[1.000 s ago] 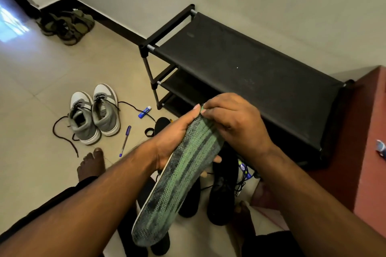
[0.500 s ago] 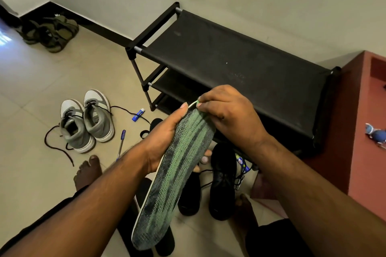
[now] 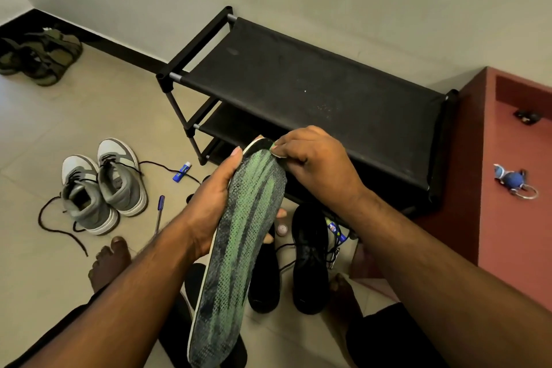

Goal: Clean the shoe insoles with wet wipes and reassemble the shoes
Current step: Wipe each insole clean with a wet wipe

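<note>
Peeling further back at toe: green-and-grey mesh top layer of long foam insole [image 3: 239, 248]. Left hand [image 3: 209, 206] curled round midsection; right hand [image 3: 310, 158] pinching lifted edge, above black shoes [image 3: 310, 260]. Wiping apparently not yet begun.

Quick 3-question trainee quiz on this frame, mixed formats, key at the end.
1. True or false: the left hand holds the green-and-dark insole around its middle.
2. Where does the right hand pinch the insole? A) far tip B) near end C) middle
3. Fill in: the grey sneakers stand on the floor, on the person's ____ side.

Key: 1 true; 2 A; 3 left.
</note>
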### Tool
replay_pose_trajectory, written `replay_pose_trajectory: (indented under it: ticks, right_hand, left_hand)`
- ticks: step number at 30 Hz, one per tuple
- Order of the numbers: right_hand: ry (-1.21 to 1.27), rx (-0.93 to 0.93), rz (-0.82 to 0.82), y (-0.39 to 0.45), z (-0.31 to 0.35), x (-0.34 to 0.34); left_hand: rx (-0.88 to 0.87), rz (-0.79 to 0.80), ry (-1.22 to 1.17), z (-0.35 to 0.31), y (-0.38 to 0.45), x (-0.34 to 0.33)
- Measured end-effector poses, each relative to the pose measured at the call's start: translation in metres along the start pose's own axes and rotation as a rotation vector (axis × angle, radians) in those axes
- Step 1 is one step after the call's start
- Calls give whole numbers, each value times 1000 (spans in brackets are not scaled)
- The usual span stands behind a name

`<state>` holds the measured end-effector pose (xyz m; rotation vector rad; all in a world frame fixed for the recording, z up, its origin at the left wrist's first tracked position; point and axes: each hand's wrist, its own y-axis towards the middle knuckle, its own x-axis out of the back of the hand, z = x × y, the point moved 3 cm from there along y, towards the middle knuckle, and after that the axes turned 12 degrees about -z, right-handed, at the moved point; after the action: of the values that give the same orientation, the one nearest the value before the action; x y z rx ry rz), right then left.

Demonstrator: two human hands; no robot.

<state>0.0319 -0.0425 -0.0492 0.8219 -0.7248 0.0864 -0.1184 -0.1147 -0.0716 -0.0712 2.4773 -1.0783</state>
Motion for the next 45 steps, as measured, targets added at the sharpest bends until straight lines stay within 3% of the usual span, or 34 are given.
replay_pose_trajectory:
  ticks: [14, 27, 30, 33, 37, 40, 45]
  right_hand:
    - [112, -107, 76, -2, 6, -11]
    - [171, -43, 226, -11, 27, -22]
    - [297, -221, 223, -6, 20, -19]
    - [511, -609, 24, 4, 7, -6]
    - [618, -860, -165, 9, -4, 3]
    - [561, -892, -141, 8, -3, 2]
    - [235, -732, -105, 3, -1, 3]
  left_hand:
    - [-62, -46, -35, -8, 3, 13]
    - [-153, -152, -186, -18, 12, 22]
    - [-144, -135, -197, -19, 11, 21]
    - [-131, -95, -152, -18, 8, 19]
    - [-89, -50, -92, -12, 4, 10]
    - [-65, -23, -79, -6, 3, 3]
    - [-19, -11, -47, 3, 6, -1]
